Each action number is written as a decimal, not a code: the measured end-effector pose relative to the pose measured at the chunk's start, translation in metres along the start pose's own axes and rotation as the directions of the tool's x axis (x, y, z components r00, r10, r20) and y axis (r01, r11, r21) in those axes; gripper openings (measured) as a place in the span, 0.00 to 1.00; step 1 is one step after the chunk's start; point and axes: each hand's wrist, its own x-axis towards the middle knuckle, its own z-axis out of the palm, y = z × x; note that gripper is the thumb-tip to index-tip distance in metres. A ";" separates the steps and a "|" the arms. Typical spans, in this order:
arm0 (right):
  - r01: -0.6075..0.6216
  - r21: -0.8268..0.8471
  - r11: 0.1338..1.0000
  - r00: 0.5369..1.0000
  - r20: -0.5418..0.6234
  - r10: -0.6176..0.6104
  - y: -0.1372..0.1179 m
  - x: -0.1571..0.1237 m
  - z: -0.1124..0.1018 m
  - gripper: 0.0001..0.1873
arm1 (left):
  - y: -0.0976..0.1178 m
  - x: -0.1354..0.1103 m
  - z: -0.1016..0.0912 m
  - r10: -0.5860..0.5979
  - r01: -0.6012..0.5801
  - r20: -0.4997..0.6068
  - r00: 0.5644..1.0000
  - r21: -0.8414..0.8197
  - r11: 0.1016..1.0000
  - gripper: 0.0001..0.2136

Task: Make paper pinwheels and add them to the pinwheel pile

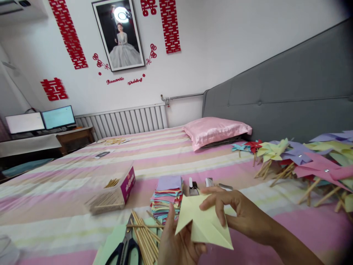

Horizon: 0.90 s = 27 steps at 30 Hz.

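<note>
A pale yellow piece of paper point(193, 209), slit in from its edges and creased, is held up in front of me. My left hand point(179, 239) grips it from below, thumb raised along its left edge. At the upper right my right hand point(234, 209) has its fingers bent over the paper, touching its face and edge. Just behind the paper is a tall stack of coloured paper point(167, 198). Beside my left hand lie a bundle of wooden sticks point(145, 239) and black-handled scissors point(127, 243), on pale green sheets point(109, 244).
Finished paper pinwheels point(317, 165) on sticks lie in a heap at the right. A clear plastic box point(110, 195) with more sticks stands at the left. Small boxes point(193, 187) sit behind the paper. Farther back are a pink pillow point(216, 130) and a phone-like object point(102, 154).
</note>
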 end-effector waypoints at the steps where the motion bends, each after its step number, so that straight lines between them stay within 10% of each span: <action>1: 0.001 0.013 1.000 1.000 0.028 -0.002 0.000 0.000 0.000 0.13 | 0.000 -0.002 0.000 0.001 -0.001 -0.002 1.000 0.015 1.000 0.23; 9: 0.024 -0.034 0.999 0.995 0.095 -0.021 -0.002 -0.002 0.001 0.16 | -0.012 -0.002 0.001 0.112 -0.095 -0.032 0.993 0.332 0.939 0.19; 17: 0.045 -0.087 0.995 0.998 -0.046 -0.049 0.000 0.001 0.001 0.09 | -0.016 0.002 0.001 0.174 -0.158 -0.053 0.983 0.220 0.963 0.31; 23: 0.007 -0.206 0.979 0.971 -0.233 -0.056 -0.005 0.002 0.001 0.17 | -0.009 0.008 -0.007 0.335 -0.276 -0.317 0.887 0.216 0.936 0.32; 27: -0.030 -0.205 0.978 0.998 -0.065 0.017 -0.011 -0.002 0.007 0.22 | -0.005 0.006 -0.003 0.406 -0.326 -0.382 0.830 0.257 0.910 0.31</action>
